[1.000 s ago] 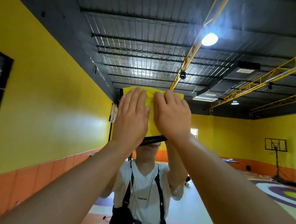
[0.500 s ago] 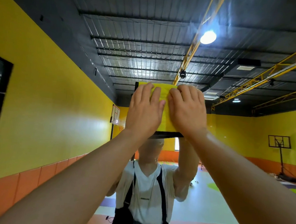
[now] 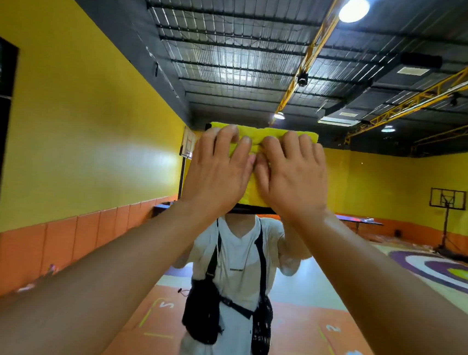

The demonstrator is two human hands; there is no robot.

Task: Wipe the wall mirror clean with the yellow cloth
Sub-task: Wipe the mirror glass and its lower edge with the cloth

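1. Here the left hand (image 3: pixel 217 173) presses flat, fingers straight, on the yellow cloth (image 3: pixel 250 190).
2. The cloth lies spread against the wall mirror (image 3: pixel 87 140), under both hands.
3. The right hand (image 3: pixel 292 180), just beside the left, presses equally flat on it.

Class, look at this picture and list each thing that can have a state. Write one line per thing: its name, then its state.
yellow cloth: spread flat against the mirror, pinned under both hands.
left hand: open, fingers straight, pressing on the cloth.
right hand: open, fingers straight, pressing on the cloth.
wall mirror: upright, reflecting the person and the hall.
ceiling lamp: lit.
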